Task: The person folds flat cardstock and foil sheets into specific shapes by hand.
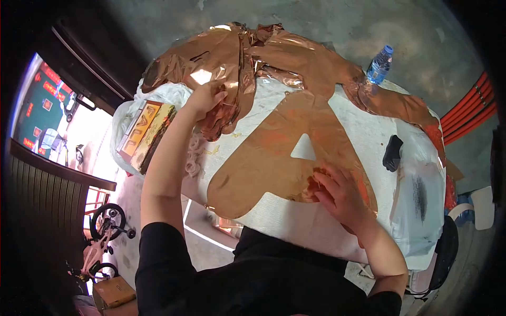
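Note:
A flat, copper-coloured foil balloon shaped like the letter A (263,152) lies on the white table in front of me. My right hand (340,195) is at its lower edge, right of the middle, with curled fingers and thumb closed on the crinkled foil. My left hand (205,100) reaches to a heap of other flat copper foil balloons (182,63) at the far left. Its fingers bend around a crumpled part of that foil, and their tips are partly hidden. More foil letters (311,60) spread along the table's far edge.
A plastic bag (124,113) with printed boxes (145,134) sits at the left edge. Pale ribbon rolls (193,158) lie beside it. At the right are a water bottle (379,64), a black object (392,153) and clear plastic packaging (419,195). A small bike (108,221) stands on the floor.

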Tool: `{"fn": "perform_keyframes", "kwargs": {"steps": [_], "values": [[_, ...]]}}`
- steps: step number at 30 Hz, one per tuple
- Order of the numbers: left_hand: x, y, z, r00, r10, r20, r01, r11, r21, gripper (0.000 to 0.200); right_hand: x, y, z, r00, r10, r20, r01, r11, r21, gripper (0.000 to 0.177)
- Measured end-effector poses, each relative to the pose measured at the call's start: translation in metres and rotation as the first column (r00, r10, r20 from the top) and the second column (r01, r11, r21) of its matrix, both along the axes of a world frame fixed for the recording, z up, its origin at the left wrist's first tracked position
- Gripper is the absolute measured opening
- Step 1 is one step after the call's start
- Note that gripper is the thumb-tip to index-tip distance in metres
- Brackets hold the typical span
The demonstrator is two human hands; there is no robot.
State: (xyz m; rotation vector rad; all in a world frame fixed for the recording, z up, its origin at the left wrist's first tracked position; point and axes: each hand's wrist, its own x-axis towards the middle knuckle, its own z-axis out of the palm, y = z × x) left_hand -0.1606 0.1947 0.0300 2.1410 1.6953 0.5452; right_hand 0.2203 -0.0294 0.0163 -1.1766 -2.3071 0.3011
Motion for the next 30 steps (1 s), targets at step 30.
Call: {"fn": "perform_keyframes", "kwargs": {"steps": [30], "values": [[0.144, -0.246, 0.006, 0.155, -0.819, 0.552, 0.953, 0.271, 0.135, 0.021, -0.084, 0.285, -0.009, 0.9, -0.34, 0.272, 0.258, 0.92, 0.296, 0.032]]}}
